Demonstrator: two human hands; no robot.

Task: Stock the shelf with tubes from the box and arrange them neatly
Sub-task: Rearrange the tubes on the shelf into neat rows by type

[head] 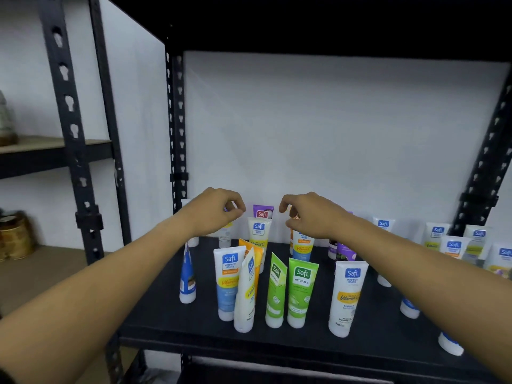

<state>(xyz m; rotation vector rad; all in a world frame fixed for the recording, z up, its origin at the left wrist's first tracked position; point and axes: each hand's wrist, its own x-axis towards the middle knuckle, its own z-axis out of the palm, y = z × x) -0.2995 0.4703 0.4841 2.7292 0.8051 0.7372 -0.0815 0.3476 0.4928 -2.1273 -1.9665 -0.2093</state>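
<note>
Reaching to the back row, left hand (214,210) and right hand (310,214) each pinch a tube top, apparently straightening them on the shelf (171,314).

You face a white wall (332,128) behind a black metal rack (177,120); left of the rack, wooden shelves (41,145) hold jars (15,235).

A stockroom or the back of a small shop — black slotted-steel racking (69,128) stands against a plain white wall (332,134). One dark shelf board (371,314) carries many branded cosmetic tubes (302,292) standing cap-down in rough rows, while a neighbouring rack's wooden shelf (47,270) holds jars (15,234) — goods kept in bulk.
</note>
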